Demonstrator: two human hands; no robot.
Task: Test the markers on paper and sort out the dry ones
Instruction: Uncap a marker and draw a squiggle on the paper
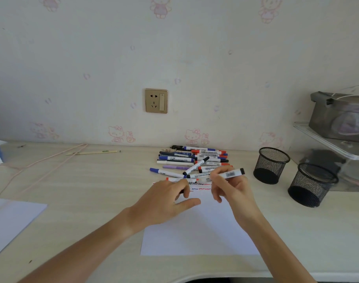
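Observation:
A white sheet of paper (197,231) lies on the desk in front of me, with red, blue and black squiggles along its far edge (201,185). My right hand (229,186) grips a white marker with a black end (232,174) above the paper's far right part. My left hand (170,199) hovers over the paper's far left with fingers loosely curled; whether it holds a cap I cannot tell. A pile of several markers (193,160) with blue, red, black and purple caps lies just beyond the paper.
Two black mesh pen cups (270,165) (311,185) stand at the right. Behind them is a clear shelf with a grey case (337,117). Another white sheet (9,221) lies at the left edge. A pink cord (42,166) and a thin stick (91,152) lie at the far left.

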